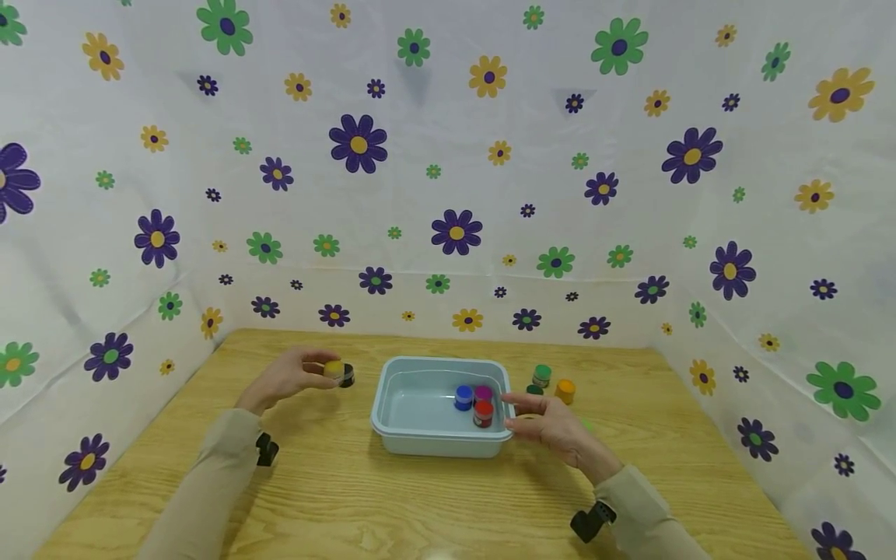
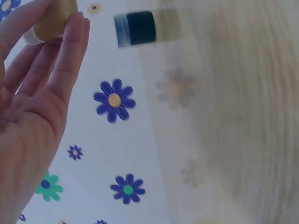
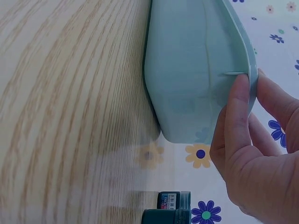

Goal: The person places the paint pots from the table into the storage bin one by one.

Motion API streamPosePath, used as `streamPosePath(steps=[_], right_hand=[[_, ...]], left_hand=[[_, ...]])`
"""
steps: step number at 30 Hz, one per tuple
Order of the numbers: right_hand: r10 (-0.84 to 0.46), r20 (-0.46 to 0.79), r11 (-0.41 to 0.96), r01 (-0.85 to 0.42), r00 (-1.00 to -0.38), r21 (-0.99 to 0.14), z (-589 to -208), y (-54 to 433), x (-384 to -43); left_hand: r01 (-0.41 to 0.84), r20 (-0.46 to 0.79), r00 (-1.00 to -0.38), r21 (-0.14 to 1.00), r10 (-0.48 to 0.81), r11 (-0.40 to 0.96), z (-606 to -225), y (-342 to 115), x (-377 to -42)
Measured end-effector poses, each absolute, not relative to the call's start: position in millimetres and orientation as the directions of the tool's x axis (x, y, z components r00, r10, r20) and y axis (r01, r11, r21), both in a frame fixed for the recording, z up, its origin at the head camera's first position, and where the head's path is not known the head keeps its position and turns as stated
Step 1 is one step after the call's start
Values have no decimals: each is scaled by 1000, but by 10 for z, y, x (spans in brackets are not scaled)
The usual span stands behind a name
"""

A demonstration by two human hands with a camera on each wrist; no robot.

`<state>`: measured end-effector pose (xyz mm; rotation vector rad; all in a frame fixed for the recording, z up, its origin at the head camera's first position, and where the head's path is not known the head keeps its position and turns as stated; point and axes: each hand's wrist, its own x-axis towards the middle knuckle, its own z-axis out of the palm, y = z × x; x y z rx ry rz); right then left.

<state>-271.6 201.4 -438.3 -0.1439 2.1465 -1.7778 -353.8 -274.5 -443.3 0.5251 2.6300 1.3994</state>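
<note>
Left of the light blue plastic tub (image 1: 448, 446), my left hand (image 1: 288, 377) pinches a small paint jar with a yellow lid (image 1: 334, 370) between thumb and fingers. A black paint jar (image 1: 347, 376) stands right beside it; the left wrist view shows a gap between the held jar (image 2: 56, 21) and the black jar (image 2: 141, 27). My right hand (image 1: 556, 429) grips the tub's right rim, fingers under the outside and thumb over the edge (image 3: 252, 86). Inside the tub, toward its right end, are a blue jar (image 1: 464, 397), a purple jar (image 1: 482, 395) and a red jar (image 1: 483, 414).
Right of the tub stand a green jar (image 1: 542, 376), a dark green jar (image 1: 535, 390) and an orange jar (image 1: 565, 391). Yellow and light green bits show partly hidden behind my right hand. White flowered sheeting (image 1: 420, 311) encloses the wooden table (image 1: 434, 505) at back and sides.
</note>
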Motion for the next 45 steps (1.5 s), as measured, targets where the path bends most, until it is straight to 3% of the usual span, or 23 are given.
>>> streamPosePath(steps=[10,19,33,45], right_hand=[[-282,-195,215,136,-940,-967,-4401,2063,-2730],[-290,-197,208,140,-936,-968,-4375,2013,-2706],[-269,-213,204,161,-939,-966,-4403,2013,-2730],[-268,-217,210,163,-939,-964,-4377,2009,-2719]], left_hand=[[245,154,-960,870,235,429,-4451,-2283,-3561],[213,171,-975,903,142,373,-4301,-1858,-3320],[211,165,-973,917,161,339,-4245,-1315,-3191],[218,156,-972,876,175,430,-4286,-991,-3178]])
